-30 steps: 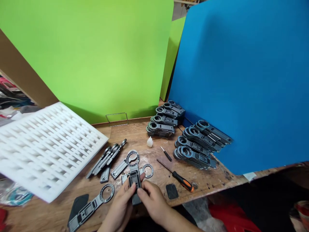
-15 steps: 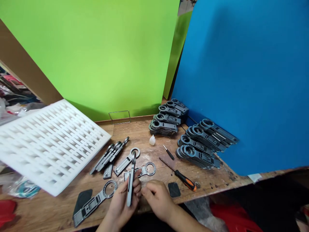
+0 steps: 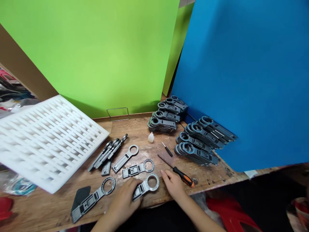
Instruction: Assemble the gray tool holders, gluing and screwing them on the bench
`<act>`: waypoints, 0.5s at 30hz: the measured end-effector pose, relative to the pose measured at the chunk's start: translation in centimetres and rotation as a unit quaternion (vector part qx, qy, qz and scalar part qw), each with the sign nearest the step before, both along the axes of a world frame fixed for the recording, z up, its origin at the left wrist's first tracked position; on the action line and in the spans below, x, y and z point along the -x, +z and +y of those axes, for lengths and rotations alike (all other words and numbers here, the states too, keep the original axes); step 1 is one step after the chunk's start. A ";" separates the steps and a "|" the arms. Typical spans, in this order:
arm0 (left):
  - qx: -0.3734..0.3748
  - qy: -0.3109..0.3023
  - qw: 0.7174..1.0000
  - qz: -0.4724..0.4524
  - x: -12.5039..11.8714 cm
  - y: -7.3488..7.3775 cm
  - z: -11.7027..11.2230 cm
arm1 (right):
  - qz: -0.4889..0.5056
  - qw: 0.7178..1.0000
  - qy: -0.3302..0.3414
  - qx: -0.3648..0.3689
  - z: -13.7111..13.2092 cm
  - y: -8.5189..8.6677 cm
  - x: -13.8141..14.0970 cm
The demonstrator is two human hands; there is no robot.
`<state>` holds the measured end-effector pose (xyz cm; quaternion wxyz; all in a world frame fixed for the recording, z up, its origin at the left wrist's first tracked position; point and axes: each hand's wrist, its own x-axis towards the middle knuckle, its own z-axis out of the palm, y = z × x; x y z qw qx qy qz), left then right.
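My left hand [image 3: 125, 196] is closed around the body of a grey plastic ring-ended bracket [image 3: 152, 182], low over the front of the table, its ring end pointing right. My right hand [image 3: 174, 184] is down at the table's front edge with its fingers curled; its palm side is hidden, and it covers the spot where a small black pad lay. Just beyond it is an orange-and-black screwdriver [image 3: 183, 175]. Similar brackets lie around my left hand: one [image 3: 138, 169] behind it, another [image 3: 127, 158] farther back, and one [image 3: 93, 199] to the left on a dark pad [image 3: 80, 196].
Stacks of dark brackets stand at the back [image 3: 164, 124] and right [image 3: 198, 153]. A small screwdriver [image 3: 167, 149] and a whitish lump [image 3: 151, 137] lie mid-table. More brackets [image 3: 108, 154] lean beside a white slotted tray [image 3: 55, 138]. Green [image 3: 108, 58] and blue [image 3: 241, 80] panels wall the table.
The bracket in my left hand has turned from edge-on to lying flatter, ring to the right, and lower. My right hand has moved right, away from my left, over the small black pad.
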<state>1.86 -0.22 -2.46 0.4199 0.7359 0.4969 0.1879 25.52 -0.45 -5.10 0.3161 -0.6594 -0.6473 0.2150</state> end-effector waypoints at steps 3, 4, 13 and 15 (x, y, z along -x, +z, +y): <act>-0.079 -0.040 0.993 0.080 -0.3 -0.2 0.2 | -0.030 0.999 0.011 -0.012 0.0 -0.5 0.2; -0.098 -0.038 0.990 0.096 -0.4 -0.4 0.3 | -0.046 0.999 0.015 -0.017 0.0 -0.6 0.3; -0.258 0.070 0.954 0.134 1.2 -1.8 3.4 | -0.126 0.990 0.031 -0.049 -0.1 -0.4 1.0; -0.288 0.095 0.942 0.142 1.8 -2.2 3.5 | -0.121 0.991 0.027 -0.059 -0.1 -0.4 1.0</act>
